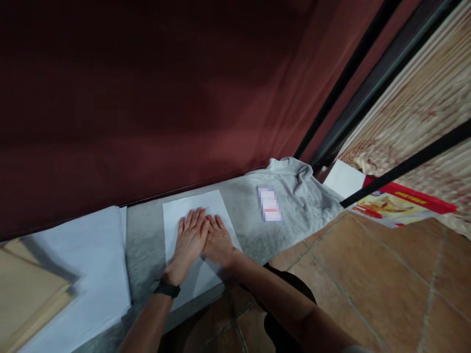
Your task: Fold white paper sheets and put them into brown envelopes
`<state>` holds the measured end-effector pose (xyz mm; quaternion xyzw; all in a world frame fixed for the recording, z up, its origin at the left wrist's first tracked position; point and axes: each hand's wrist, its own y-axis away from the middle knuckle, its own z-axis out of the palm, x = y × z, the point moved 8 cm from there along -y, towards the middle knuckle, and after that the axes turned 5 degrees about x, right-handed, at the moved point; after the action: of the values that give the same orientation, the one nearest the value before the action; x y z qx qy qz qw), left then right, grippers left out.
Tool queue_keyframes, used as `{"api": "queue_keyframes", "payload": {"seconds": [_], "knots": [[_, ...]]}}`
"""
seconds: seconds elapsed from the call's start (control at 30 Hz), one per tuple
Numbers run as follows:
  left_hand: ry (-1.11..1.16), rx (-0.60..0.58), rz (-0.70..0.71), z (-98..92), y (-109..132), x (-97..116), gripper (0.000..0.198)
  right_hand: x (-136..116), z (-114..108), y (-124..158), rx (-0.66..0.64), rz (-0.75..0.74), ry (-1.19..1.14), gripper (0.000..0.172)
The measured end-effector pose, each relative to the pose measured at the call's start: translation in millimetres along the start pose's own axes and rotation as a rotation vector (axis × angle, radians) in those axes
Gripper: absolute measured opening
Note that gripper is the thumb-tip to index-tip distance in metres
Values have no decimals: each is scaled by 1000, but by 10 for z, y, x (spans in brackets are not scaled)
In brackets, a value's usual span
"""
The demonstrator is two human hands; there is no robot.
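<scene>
A white sheet of paper [211,201] lies flat on a grey ledge [145,245] in the head view. My left hand [191,240] rests palm down on the sheet, its fingers stretched out and pointing away from me. Right beside it, my right hand [218,240] is also laid flat on the paper, with the two hands touching near the thumbs. Neither hand grips anything. My palms and part of the sheet under them are hidden. A dark band [167,289] is around my left wrist.
To the left is a stack of white paper [99,264] with tan folders or envelopes [29,294] on top. A phone-like blurred rectangle [270,203] and a grey cloth [305,191] lie to the right. Beyond are black bars [408,164] and a red-and-yellow package [390,203].
</scene>
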<state>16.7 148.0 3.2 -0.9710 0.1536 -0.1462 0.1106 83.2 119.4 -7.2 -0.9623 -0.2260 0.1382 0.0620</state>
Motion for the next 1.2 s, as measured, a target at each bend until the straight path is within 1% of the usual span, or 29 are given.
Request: {"api": "queue_keyframes", "payload": {"seconds": [0.07, 0.13, 0.23, 0.37, 0.5, 0.57, 0.63, 0.67, 0.73, 0.77, 0.83, 0.87, 0.9, 0.93, 1.0, 1.2], "knots": [[-5, -8, -33, 87, -49, -79, 61, 38, -17, -26, 32, 18, -5, 59], [-36, 7, -48, 113, -59, -171, 63, 119, -58, -38, 73, 52, -21, 55], [-99, 34, -75, 76, -31, -312, 67, 289, -114, -33, 103, 124, -37, 55], [-137, 44, -152, 18, 42, -525, 72, 509, -149, 8, 111, 222, -40, 58], [-147, 66, -191, -35, 139, -726, 74, 636, -167, 63, 119, 274, -46, 60], [-150, 68, -211, -78, 196, -781, 75, 671, -198, 94, 131, 300, -48, 60], [-150, 91, -234, -152, 259, -752, 76, 665, -243, 128, 145, 317, -47, 60], [-147, 114, -237, -196, 293, -693, 76, 634, -266, 144, 151, 311, -49, 60], [-132, 152, -201, -257, 366, -489, 74, 507, -297, 173, 161, 259, -61, 59], [-117, 154, -155, -259, 403, -351, 72, 417, -300, 188, 161, 213, -72, 58], [-70, 104, -19, -188, 482, -61, 66, 246, -274, 229, 147, 128, -88, 56], [-54, 79, 23, -147, 526, 38, 65, 187, -250, 254, 136, 102, -90, 54], [-48, 74, 38, -121, 566, 92, 64, 152, -223, 278, 125, 89, -88, 53], [-46, 70, 43, -100, 601, 116, 64, 142, -199, 302, 117, 88, -83, 53], [-54, 76, 28, -90, 655, 83, 66, 186, -170, 341, 113, 106, -68, 56], [-92, 99, -42, -200, 794, -192, 75, 482, -187, 435, 121, 160, -17, 63]]}}
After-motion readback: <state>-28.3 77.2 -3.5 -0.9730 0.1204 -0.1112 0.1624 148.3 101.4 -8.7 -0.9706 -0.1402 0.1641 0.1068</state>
